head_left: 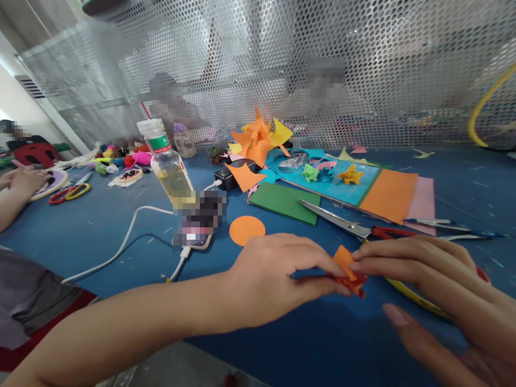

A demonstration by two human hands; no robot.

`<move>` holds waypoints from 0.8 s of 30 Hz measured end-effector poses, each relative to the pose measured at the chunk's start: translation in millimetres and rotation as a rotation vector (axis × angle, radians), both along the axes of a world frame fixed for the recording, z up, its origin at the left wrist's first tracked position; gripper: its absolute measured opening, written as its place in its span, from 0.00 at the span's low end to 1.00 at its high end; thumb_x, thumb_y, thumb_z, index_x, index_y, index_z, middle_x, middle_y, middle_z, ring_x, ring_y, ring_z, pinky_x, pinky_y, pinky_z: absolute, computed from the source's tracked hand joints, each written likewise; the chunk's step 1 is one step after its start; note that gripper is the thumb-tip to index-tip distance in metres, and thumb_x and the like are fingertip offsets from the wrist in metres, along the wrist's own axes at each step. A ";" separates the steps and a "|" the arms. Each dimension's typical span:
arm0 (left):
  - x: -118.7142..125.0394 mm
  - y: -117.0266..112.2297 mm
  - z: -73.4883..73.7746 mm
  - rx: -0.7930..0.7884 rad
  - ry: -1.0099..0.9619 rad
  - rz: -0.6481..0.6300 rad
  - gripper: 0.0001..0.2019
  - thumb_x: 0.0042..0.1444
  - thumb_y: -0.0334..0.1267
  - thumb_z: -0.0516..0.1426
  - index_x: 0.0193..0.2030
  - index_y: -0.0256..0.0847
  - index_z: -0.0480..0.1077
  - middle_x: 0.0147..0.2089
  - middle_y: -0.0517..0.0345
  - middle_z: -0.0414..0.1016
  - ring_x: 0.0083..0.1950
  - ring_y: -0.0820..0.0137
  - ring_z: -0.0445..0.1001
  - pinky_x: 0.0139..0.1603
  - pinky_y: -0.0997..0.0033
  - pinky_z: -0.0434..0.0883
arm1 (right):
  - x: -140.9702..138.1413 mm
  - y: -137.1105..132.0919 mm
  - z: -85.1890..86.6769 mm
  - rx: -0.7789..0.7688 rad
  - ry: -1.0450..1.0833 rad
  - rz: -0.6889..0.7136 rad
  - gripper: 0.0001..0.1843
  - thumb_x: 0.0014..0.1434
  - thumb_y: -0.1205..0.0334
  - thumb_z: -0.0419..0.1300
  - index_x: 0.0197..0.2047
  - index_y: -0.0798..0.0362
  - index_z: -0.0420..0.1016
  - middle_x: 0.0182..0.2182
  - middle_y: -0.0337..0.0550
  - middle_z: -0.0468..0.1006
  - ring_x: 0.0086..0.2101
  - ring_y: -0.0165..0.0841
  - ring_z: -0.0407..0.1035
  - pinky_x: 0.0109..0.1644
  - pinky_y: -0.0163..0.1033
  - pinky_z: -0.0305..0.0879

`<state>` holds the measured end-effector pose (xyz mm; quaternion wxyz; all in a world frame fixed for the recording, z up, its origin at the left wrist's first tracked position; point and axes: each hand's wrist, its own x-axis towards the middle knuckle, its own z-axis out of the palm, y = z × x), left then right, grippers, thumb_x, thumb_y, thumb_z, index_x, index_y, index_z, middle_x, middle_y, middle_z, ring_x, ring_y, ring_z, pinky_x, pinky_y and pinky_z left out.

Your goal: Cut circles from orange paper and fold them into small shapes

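My left hand [274,277] pinches a small crumpled orange paper piece [345,262] between thumb and fingers, just above the blue table. The piece has a flat upper flap and a curled, redder lower part. My right hand [439,285] is open, its fingertips at the paper's right edge and its thumb held apart below. Scissors [342,220] with red and yellow handles lie under and beyond my right hand, blades pointing left and partly over a green paper stack [286,201]. A flat orange paper circle [247,231] lies beyond my left wrist.
A bottle of yellowish liquid [173,172] stands behind a phone [199,220] with a white cable [124,242]. Folded paper shapes [350,173] sit on a blue folder [334,185]. Orange paper scraps [258,137] are piled behind. Another person's hand [26,180] works at the far left.
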<state>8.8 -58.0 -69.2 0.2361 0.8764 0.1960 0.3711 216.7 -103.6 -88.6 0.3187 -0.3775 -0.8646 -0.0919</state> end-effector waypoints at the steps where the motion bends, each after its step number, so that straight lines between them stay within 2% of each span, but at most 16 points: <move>1: 0.1 0.3 0.5 -0.011 -0.017 -0.011 0.05 0.53 0.32 0.59 0.34 0.31 0.74 0.33 0.53 0.78 0.36 0.74 0.75 0.40 0.78 0.71 | 0.0 0.4 -0.9 0.007 0.015 -0.008 0.15 0.55 0.65 0.51 0.47 0.50 0.64 0.44 0.46 0.69 0.46 0.41 0.63 0.46 0.45 0.58; 4: 0.2 0.3 1.7 -0.044 -0.060 -0.043 0.05 0.52 0.30 0.60 0.35 0.28 0.74 0.34 0.50 0.79 0.35 0.74 0.75 0.38 0.79 0.71 | -1.7 4.7 -3.3 0.063 0.078 -0.027 0.13 0.56 0.65 0.52 0.46 0.50 0.65 0.46 0.45 0.68 0.46 0.38 0.64 0.48 0.43 0.58; 7: -0.2 -0.6 2.5 -0.094 -0.064 -0.062 0.07 0.52 0.30 0.60 0.36 0.27 0.74 0.34 0.48 0.79 0.36 0.73 0.75 0.37 0.80 0.71 | -2.5 10.4 -2.6 0.089 0.062 0.012 0.09 0.58 0.63 0.53 0.43 0.48 0.66 0.40 0.41 0.72 0.41 0.35 0.67 0.47 0.42 0.58; 10: -0.6 -1.5 3.0 -0.178 -0.044 -0.050 0.09 0.52 0.32 0.60 0.39 0.28 0.74 0.35 0.50 0.79 0.37 0.74 0.75 0.34 0.81 0.71 | -0.4 12.2 -0.4 0.085 0.006 0.054 0.05 0.61 0.60 0.51 0.41 0.47 0.66 0.33 0.36 0.74 0.35 0.32 0.69 0.46 0.39 0.60; 12: -0.6 -1.8 2.4 -0.203 -0.030 -0.036 0.12 0.50 0.35 0.61 0.41 0.30 0.73 0.36 0.52 0.78 0.37 0.74 0.75 0.34 0.82 0.70 | 1.7 10.8 -0.1 0.063 0.000 0.046 0.06 0.63 0.60 0.49 0.40 0.46 0.66 0.31 0.35 0.75 0.34 0.30 0.70 0.43 0.35 0.63; 15: -0.5 -2.0 -0.2 -0.159 0.024 -0.012 0.18 0.48 0.38 0.63 0.45 0.33 0.72 0.37 0.54 0.78 0.38 0.74 0.74 0.37 0.81 0.70 | 3.4 6.9 -1.9 0.042 0.032 0.033 0.06 0.63 0.61 0.48 0.40 0.45 0.65 0.32 0.34 0.75 0.31 0.27 0.71 0.40 0.29 0.67; 20: 0.5 -3.0 -4.3 -0.098 0.110 -0.001 0.14 0.50 0.31 0.58 0.45 0.33 0.71 0.37 0.54 0.78 0.37 0.73 0.74 0.39 0.79 0.70 | -0.5 2.4 -3.3 -0.008 0.084 0.013 0.06 0.63 0.58 0.48 0.40 0.44 0.65 0.31 0.35 0.76 0.28 0.26 0.73 0.38 0.25 0.69; 24: 1.0 -3.9 -4.3 -0.150 0.071 0.024 0.12 0.52 0.30 0.55 0.44 0.34 0.71 0.35 0.56 0.77 0.35 0.75 0.74 0.36 0.82 0.70 | -6.8 4.8 1.0 -0.044 0.132 -0.014 0.08 0.62 0.52 0.49 0.39 0.42 0.65 0.28 0.30 0.78 0.25 0.25 0.74 0.29 0.21 0.69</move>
